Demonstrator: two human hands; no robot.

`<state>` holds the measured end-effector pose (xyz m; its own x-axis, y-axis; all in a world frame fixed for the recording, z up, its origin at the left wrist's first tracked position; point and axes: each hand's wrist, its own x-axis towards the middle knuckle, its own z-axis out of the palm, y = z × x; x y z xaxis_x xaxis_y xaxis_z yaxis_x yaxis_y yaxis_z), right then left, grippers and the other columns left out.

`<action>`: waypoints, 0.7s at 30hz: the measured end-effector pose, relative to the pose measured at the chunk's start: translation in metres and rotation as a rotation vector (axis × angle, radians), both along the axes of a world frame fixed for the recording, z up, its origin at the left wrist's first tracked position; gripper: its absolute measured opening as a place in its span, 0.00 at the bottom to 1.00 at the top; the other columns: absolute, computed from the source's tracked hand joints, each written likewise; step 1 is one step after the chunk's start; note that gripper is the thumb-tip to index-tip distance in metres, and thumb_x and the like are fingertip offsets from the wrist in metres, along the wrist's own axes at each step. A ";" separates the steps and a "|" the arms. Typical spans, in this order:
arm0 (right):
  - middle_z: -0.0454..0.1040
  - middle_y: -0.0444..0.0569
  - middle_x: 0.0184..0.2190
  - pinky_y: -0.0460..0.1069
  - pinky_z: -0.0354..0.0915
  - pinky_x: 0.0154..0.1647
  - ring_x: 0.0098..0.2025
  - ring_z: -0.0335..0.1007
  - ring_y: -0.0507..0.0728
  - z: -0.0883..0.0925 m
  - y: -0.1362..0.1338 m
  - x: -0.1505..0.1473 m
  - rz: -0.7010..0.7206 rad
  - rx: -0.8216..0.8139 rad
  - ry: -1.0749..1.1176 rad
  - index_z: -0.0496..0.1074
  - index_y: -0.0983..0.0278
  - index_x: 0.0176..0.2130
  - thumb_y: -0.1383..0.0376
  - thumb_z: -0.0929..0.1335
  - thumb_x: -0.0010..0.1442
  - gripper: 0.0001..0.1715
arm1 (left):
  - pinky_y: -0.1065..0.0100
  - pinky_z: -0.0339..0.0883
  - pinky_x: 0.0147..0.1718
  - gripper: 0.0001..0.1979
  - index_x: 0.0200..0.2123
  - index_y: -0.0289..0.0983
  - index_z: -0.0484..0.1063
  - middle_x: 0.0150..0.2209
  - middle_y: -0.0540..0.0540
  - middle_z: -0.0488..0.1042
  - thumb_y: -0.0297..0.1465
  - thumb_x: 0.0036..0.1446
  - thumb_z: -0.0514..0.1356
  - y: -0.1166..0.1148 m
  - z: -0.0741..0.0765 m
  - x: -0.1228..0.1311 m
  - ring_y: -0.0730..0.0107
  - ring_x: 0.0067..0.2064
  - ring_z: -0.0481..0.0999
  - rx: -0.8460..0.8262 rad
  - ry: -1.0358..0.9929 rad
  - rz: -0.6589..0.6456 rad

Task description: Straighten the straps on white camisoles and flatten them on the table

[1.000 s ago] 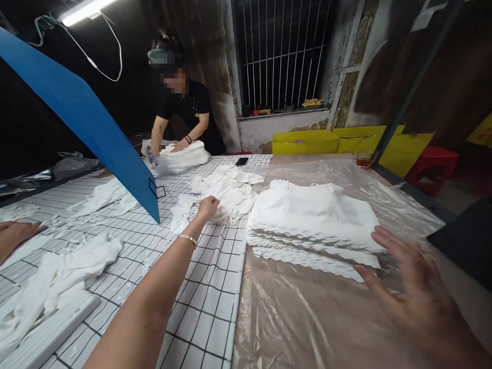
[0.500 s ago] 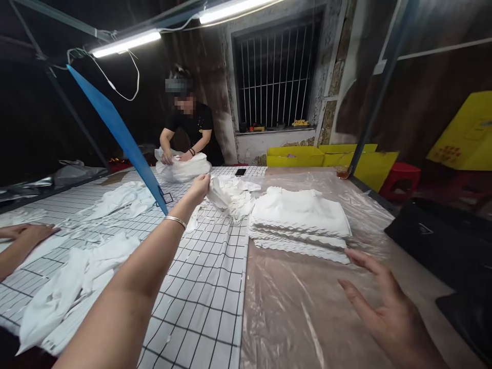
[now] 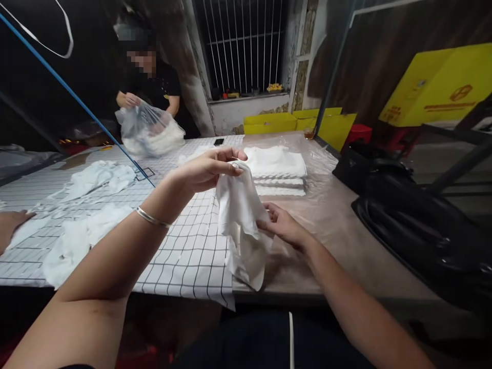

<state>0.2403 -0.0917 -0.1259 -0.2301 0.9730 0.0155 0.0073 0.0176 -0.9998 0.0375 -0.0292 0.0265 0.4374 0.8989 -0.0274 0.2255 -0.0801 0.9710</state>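
Note:
My left hand (image 3: pixel 207 169), with a silver bangle on the forearm, pinches the top of a white cloth garment (image 3: pixel 239 202). The garment hangs loosely from it above the near edge of the table. At its right side, my right hand (image 3: pixel 286 228) grips the cloth between thumb and fingers; part of that grip is hidden by folds. Just behind the garment lies a neat stack of folded white garments (image 3: pixel 280 164) with wavy edges, on a plastic-covered part of the table (image 3: pixel 326 246).
Loose white garments (image 3: pixel 102 179) lie on the checked cloth (image 3: pixel 184 256) to the left, near another person's hand (image 3: pixel 13 225). Across the table a co-worker (image 3: pixel 148 92) handles a clear plastic bag (image 3: pixel 149 133). A phone (image 3: pixel 219 142) lies there. Black bags (image 3: pixel 407 215) sit at the right.
My left hand has drawn a white garment from the loose pile towards me. My right hand has come in from the right and taken hold of it. The view has tilted down.

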 end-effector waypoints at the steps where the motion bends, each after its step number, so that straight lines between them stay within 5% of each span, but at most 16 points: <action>1: 0.79 0.49 0.38 0.55 0.70 0.45 0.41 0.75 0.60 -0.001 -0.004 0.007 0.044 -0.079 0.048 0.72 0.63 0.42 0.51 0.78 0.42 0.30 | 0.66 0.69 0.35 0.17 0.44 0.34 0.74 0.34 0.47 0.74 0.20 0.48 0.64 -0.002 -0.008 0.002 0.64 0.37 0.77 0.039 0.044 0.007; 5: 0.77 0.45 0.28 0.49 0.68 0.32 0.28 0.72 0.54 -0.010 -0.008 0.046 -0.134 -0.216 0.171 0.71 0.64 0.30 0.55 0.80 0.36 0.26 | 0.69 0.68 0.35 0.15 0.38 0.34 0.76 0.33 0.48 0.73 0.20 0.43 0.67 0.013 -0.057 0.000 0.67 0.37 0.75 0.254 0.288 0.133; 7: 0.76 0.45 0.26 0.48 0.66 0.30 0.26 0.71 0.54 -0.016 0.000 0.063 -0.251 -0.234 0.147 0.70 0.64 0.29 0.57 0.80 0.36 0.24 | 0.69 0.67 0.34 0.12 0.33 0.33 0.76 0.31 0.47 0.73 0.22 0.41 0.69 0.029 -0.088 0.000 0.67 0.35 0.74 0.204 0.347 0.142; 11: 0.75 0.47 0.28 0.49 0.66 0.34 0.30 0.70 0.55 -0.029 0.023 0.087 -0.572 -0.162 -0.187 0.69 0.64 0.31 0.64 0.74 0.46 0.12 | 0.64 0.68 0.35 0.14 0.33 0.32 0.76 0.31 0.42 0.76 0.29 0.41 0.71 0.053 -0.135 0.004 0.61 0.35 0.75 -0.074 0.324 0.182; 15: 0.75 0.53 0.39 0.54 0.65 0.46 0.42 0.70 0.60 -0.043 0.022 0.097 -0.860 0.152 -0.627 0.70 0.62 0.38 0.66 0.70 0.49 0.13 | 0.61 0.67 0.43 0.20 0.43 0.34 0.74 0.44 0.38 0.74 0.31 0.45 0.69 0.046 -0.153 0.006 0.55 0.47 0.74 0.072 0.410 0.398; 17: 0.75 0.53 0.39 0.54 0.65 0.46 0.42 0.70 0.60 -0.050 0.011 0.089 -0.790 0.228 -0.696 0.70 0.62 0.38 0.65 0.69 0.52 0.10 | 0.62 0.66 0.45 0.16 0.43 0.36 0.73 0.47 0.39 0.73 0.34 0.50 0.65 0.030 -0.159 0.005 0.56 0.49 0.72 0.195 0.495 0.337; 21: 0.76 0.50 0.36 0.52 0.64 0.42 0.39 0.70 0.58 -0.053 -0.006 0.044 -0.405 0.268 -0.827 0.72 0.61 0.36 0.60 0.72 0.53 0.11 | 0.56 0.64 0.48 0.19 0.41 0.39 0.73 0.48 0.40 0.73 0.43 0.49 0.66 -0.006 -0.173 0.003 0.51 0.49 0.72 0.283 0.838 -0.025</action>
<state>0.2842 -0.0978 -0.1791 0.0853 0.9687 0.2332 0.7650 0.0863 -0.6382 0.0405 -0.0354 -0.1467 0.3928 0.9110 -0.1258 0.8488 -0.3066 0.4307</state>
